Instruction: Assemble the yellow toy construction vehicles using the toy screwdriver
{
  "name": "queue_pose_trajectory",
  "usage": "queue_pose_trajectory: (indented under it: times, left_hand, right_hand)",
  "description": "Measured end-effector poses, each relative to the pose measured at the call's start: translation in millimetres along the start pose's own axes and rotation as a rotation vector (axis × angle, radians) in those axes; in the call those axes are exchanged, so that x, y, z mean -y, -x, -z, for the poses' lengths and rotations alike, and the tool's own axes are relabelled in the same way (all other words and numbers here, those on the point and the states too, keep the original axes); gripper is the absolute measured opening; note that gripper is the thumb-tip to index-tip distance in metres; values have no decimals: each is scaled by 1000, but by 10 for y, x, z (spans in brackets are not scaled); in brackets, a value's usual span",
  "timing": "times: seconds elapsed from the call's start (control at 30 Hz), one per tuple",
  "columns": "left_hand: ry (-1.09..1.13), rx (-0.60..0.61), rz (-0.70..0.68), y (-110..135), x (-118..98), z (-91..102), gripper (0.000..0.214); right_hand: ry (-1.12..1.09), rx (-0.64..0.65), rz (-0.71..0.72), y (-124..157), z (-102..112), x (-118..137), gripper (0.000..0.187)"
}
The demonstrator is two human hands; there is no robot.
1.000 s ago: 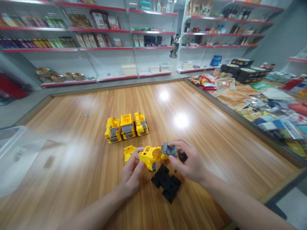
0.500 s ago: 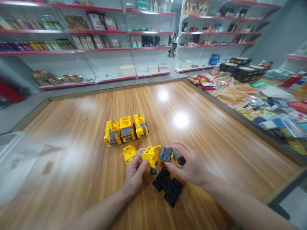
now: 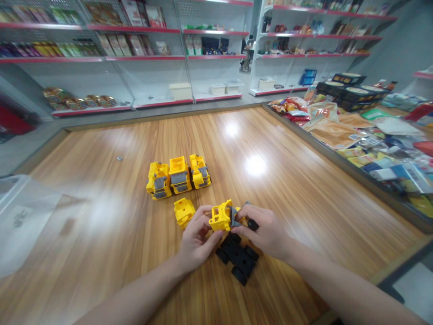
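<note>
Clock centre: yellow cab shell [image 3: 219, 217], with 12 at the far edge of the desk [image 3: 287, 149]
Left hand [image 3: 199, 237]: at 8 o'clock, clamped on the yellow cab shell, thumb along its lower edge
Right hand [image 3: 267, 225]: at 3 o'clock, clamped on a grey piece [image 3: 233, 215], thumb below and fingers above
Hands: apart, bridged by the two parts, both held above the desk
Grey piece: tilted, right up against the shell's 3 o'clock side; cannot tell whether seated in it
Black round piece [image 3: 252, 225]: at 3 o'clock, showing between right thumb and fingers; cannot tell whether held or lying behind
Black wheeled chassis [image 3: 238, 258]: at 5 o'clock, flat on the desk just below the hands, set askew
Yellow tray part [image 3: 184, 212]: at 9 o'clock, on the desk just beside the left fingers
Toy trucks: side by side between 10 and 11 o'clock; left one [image 3: 158, 180], middle one [image 3: 180, 174] with a dump bed, right one [image 3: 200, 171]
Clear container [image 3: 20, 234]: well apart at 9 o'clock
Small shiny bit [image 3: 119, 158]: at 10 o'clock, too small to identify
Heaped packets [image 3: 334, 131]: at 2 o'clock, beyond the desk's raised edge
Red-edged shelves [image 3: 149, 79]: from 11 to 1 o'clock, well beyond the desk
</note>
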State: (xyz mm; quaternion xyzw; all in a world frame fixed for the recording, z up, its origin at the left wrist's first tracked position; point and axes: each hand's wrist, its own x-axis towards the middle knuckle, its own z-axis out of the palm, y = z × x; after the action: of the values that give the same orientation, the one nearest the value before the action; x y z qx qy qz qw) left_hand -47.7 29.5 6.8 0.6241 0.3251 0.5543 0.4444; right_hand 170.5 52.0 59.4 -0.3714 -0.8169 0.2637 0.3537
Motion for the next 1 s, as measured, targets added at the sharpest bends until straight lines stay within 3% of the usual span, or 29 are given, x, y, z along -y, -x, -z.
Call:
queue_pose_trajectory:
  times: [0.37, 0.7, 0.87, 1.0]
  left_hand:
    - [-16, -42, -5, -6, -24, -15, 9]
    - [112, -47, 64, 2, -26, -33, 11]
    - [171, -51, 114, 9, -11, -23, 15]
    - [208, -37, 147, 3, -3, -16, 25]
  right_hand:
    - [-8, -33, 76, -2, -8, -14, 5]
    - [-45, -58, 114, -20, 23, 27, 12]
    - [-59, 26, 98, -18, 17, -8, 16]
    - [-37, 12, 125, -5, -12, -40, 12]
